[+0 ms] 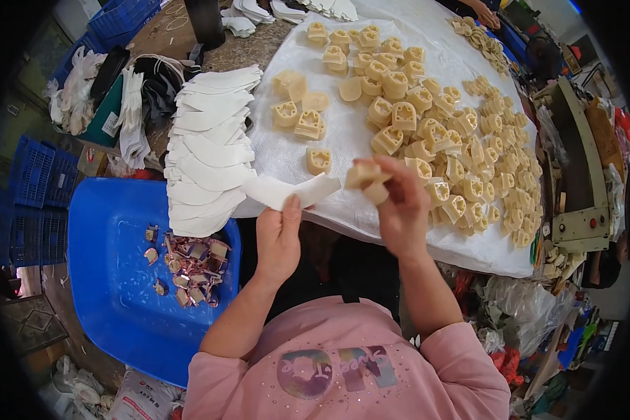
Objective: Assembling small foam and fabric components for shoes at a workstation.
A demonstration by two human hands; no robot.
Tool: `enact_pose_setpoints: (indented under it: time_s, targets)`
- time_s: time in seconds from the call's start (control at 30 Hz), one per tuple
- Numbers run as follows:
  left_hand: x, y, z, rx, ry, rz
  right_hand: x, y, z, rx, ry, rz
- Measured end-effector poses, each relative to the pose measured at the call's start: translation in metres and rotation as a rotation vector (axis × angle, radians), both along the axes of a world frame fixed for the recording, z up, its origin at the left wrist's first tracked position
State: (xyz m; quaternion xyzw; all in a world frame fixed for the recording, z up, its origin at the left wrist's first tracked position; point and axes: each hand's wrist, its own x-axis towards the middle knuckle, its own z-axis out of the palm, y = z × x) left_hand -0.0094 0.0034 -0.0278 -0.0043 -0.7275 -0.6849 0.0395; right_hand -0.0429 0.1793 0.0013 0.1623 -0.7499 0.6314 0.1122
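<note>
A curved white cut strip [287,192], apparently thin sheet material, is pinched in my left hand [278,238] over the table's near edge. Just to its right, my right hand [404,210] grips a cream plastic shoe heel [365,178], blurred by motion. The heel is close to the strip's right end; whether they touch I cannot tell. One loose heel [318,160] lies beyond the two hands. A large spread of similar heels [434,133] covers the right of the white-covered table [287,140]. Overlapping white strips [210,154] form a long row at the left.
Below left is a blue tub [98,280] holding several pinkish metallic-wrapped pieces [196,269]. A dark cylinder [204,24] stands at the back left. Another person's hand [483,12] shows at the far right. A pale metal machine frame [579,175] borders the right side.
</note>
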Motion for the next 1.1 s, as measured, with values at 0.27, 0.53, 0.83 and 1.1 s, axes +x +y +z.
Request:
enact_pose_setpoints:
  time_s: [0.27,0.53,0.83,1.1]
  targets:
    - [0.029,0.018,0.000,0.546,-0.132,0.007,0.038,-0.020,-0.004,-0.119,0.113,0.139]
    - [0.040,0.022,0.014,0.825,-0.134,-0.114,0.033,-0.024,-0.018,0.027,0.527,0.005]
    - [0.043,0.025,0.018,0.699,-0.121,-0.136,0.033,-0.019,-0.018,0.064,0.539,-0.001]
    - [0.045,0.027,0.021,0.482,-0.088,-0.127,0.031,-0.020,-0.019,0.169,0.610,-0.096]
